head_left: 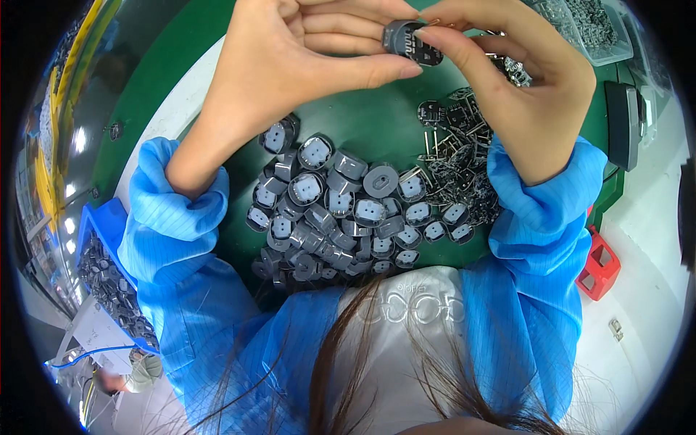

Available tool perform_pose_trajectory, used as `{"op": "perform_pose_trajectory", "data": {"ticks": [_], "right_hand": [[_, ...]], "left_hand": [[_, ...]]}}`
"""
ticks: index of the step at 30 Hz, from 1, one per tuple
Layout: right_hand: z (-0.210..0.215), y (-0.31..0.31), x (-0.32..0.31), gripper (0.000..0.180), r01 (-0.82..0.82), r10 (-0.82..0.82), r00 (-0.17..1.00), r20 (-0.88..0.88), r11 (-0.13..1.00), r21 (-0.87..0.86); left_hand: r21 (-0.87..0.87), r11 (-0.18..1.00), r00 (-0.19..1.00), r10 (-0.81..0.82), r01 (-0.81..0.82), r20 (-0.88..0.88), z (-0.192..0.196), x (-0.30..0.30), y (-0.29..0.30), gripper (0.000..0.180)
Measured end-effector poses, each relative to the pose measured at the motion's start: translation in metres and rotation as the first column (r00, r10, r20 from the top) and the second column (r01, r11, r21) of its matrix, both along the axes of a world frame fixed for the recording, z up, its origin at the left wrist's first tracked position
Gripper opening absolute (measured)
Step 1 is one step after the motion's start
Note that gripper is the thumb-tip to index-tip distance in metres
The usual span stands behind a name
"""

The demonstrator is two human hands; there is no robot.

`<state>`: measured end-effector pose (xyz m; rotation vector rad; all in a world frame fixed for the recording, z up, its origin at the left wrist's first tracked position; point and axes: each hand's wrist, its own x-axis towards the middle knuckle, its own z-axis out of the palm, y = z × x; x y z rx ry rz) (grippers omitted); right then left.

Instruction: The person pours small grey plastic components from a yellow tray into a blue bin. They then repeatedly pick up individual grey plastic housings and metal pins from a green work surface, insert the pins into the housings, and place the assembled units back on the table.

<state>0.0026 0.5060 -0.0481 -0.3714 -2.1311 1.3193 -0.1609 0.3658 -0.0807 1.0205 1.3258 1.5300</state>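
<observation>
At the top of the head view, both hands meet over the green table. The fingers of my left hand point(279, 69) are closed around a small round grey plastic housing point(395, 38). A black circuit board point(425, 55) with small components sits against the housing's open side. My right hand point(533, 83) pinches the board's edge between thumb and forefinger, where thin copper-coloured pins show. How deep the board sits in the housing is hidden by the fingers. Below the hands lies a heap of grey housings point(337, 199), several showing pale inner faces.
Black circuit boards with metal pins point(460, 156) are piled beside the heap. A clear bin of metal parts point(598, 32) stands at far right. On the left, a blue crate point(109, 217) holds more grey parts. A red plastic object point(599, 267) and a person point(134, 373) appear farther off.
</observation>
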Motion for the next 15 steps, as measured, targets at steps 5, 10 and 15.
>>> {"op": "perform_pose_trajectory", "data": {"ticks": [5, 10, 15], "right_hand": [[-0.009, 0.006, -0.003, 0.017, -0.022, 0.06, 0.993, -0.1, 0.94, 0.339], [-0.004, 0.004, -0.002, 0.018, -0.04, 0.088, 0.987, -0.131, 0.941, 0.335], [-0.012, 0.005, -0.003, 0.021, -0.026, 0.074, 0.99, -0.116, 0.928, 0.372]], "left_hand": [[-0.039, 0.999, 0.99, 0.029, -0.035, -0.139, 0.008, 0.007, -0.003, 0.038], [-0.086, 0.996, 0.99, 0.001, -0.013, -0.14, -0.006, -0.005, -0.008, 0.037], [-0.144, 0.989, 0.993, 0.014, -0.031, -0.116, -0.001, -0.006, -0.01, 0.035]]}}
